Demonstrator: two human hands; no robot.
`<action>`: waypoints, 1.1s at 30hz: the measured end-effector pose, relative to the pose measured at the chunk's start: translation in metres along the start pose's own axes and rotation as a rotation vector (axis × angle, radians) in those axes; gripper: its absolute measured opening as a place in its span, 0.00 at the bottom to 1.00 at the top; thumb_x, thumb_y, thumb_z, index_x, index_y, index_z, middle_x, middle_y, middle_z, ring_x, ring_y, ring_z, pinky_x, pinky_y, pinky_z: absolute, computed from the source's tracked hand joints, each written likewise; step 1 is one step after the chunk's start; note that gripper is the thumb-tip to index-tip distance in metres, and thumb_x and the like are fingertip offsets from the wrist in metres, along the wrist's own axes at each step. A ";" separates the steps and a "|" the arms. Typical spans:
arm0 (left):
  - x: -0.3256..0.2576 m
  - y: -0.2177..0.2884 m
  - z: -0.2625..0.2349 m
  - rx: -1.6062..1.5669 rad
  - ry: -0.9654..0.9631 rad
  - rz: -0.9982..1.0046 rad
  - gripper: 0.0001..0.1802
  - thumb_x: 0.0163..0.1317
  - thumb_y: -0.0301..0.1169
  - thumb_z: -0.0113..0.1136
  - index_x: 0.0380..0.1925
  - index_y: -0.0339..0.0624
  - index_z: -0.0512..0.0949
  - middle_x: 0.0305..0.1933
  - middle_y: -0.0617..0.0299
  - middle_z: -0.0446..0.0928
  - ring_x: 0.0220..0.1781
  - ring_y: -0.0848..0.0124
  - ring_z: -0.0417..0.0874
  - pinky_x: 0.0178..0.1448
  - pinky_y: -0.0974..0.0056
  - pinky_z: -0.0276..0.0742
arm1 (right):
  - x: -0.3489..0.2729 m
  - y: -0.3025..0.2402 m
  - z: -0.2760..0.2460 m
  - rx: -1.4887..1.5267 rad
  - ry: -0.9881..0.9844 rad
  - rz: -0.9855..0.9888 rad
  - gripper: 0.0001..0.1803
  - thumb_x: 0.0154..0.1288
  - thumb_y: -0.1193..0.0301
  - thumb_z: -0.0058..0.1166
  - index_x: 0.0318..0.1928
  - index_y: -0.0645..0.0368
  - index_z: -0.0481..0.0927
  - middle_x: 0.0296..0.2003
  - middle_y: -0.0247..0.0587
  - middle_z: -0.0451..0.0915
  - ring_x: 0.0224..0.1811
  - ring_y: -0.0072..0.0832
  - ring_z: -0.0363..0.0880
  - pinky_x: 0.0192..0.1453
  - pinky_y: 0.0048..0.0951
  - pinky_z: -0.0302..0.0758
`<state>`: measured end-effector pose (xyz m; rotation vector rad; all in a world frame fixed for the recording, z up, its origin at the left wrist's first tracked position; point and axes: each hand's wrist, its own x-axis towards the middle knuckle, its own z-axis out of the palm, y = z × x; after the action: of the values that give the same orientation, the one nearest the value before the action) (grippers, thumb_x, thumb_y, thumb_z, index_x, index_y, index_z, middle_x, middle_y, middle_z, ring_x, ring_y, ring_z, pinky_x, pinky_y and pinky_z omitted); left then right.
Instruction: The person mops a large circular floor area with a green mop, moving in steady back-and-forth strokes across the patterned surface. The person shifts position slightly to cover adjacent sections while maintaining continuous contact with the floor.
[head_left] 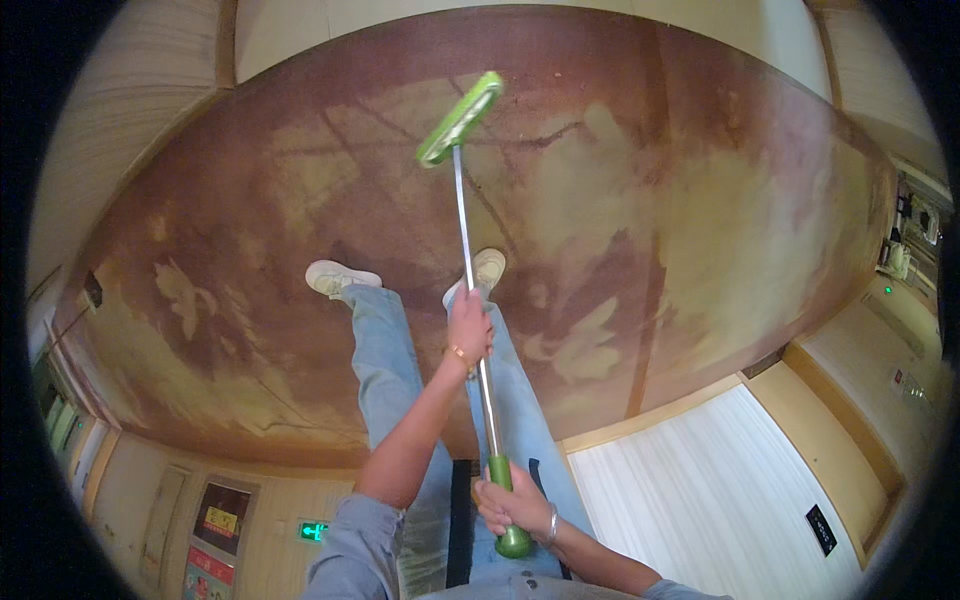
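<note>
Both of my hands are on one long-handled mop (462,215) with a silver metal pole. My left hand (468,328) wraps around the middle of the pole, in front of my legs. Closer to my body, my right hand (512,500) is closed around the green grip (513,541) at the pole's end. The mop's narrow green head (460,120), with a pale strip along it, is tilted up to the right beyond my feet. Whether it touches the patterned brown and yellow carpet (570,220) I cannot tell.
My white left shoe (340,277) and right shoe (489,267) stand apart on the carpet. Pale walls (130,130) border the carpet. A white panel (710,490) is at lower right. A lit green sign (313,531) and a framed poster (215,530) are at lower left.
</note>
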<state>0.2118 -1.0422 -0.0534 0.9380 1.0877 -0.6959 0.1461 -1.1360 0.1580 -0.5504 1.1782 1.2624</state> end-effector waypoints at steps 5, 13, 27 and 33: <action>-0.022 -0.009 -0.090 -0.183 0.301 -0.192 0.14 0.60 0.54 0.37 0.35 0.60 0.58 0.12 0.69 0.54 0.07 0.75 0.55 0.09 0.70 0.51 | 0.017 0.023 0.000 -0.109 -0.168 0.140 0.11 0.61 0.76 0.42 0.42 0.55 0.56 0.13 0.29 0.58 0.08 0.16 0.57 0.09 0.22 0.59; 0.034 -0.033 -0.026 0.132 0.196 -0.122 0.10 0.62 0.48 0.38 0.35 0.60 0.61 0.13 0.70 0.55 0.09 0.76 0.56 0.11 0.70 0.51 | 0.024 -0.006 -0.009 0.055 0.061 0.102 0.10 0.59 0.76 0.46 0.34 0.53 0.57 0.14 0.27 0.58 0.09 0.14 0.55 0.10 0.17 0.56; -0.018 -0.025 -0.034 -0.063 0.268 -0.070 0.14 0.62 0.52 0.34 0.32 0.57 0.58 0.12 0.70 0.53 0.08 0.78 0.55 0.08 0.72 0.51 | -0.006 0.012 -0.037 -0.219 -0.102 0.029 0.12 0.60 0.77 0.42 0.42 0.56 0.57 0.14 0.31 0.61 0.09 0.18 0.60 0.11 0.24 0.63; 0.032 -0.044 0.014 0.230 0.242 -0.071 0.11 0.61 0.49 0.37 0.34 0.58 0.59 0.13 0.70 0.54 0.09 0.77 0.55 0.10 0.71 0.51 | -0.011 -0.029 -0.054 0.005 -0.014 0.030 0.11 0.60 0.74 0.46 0.34 0.56 0.56 0.14 0.30 0.61 0.10 0.17 0.59 0.10 0.22 0.61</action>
<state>0.1908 -1.0756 -0.0936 1.2081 1.2775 -0.7922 0.1543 -1.1947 0.1405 -0.5208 1.1812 1.2869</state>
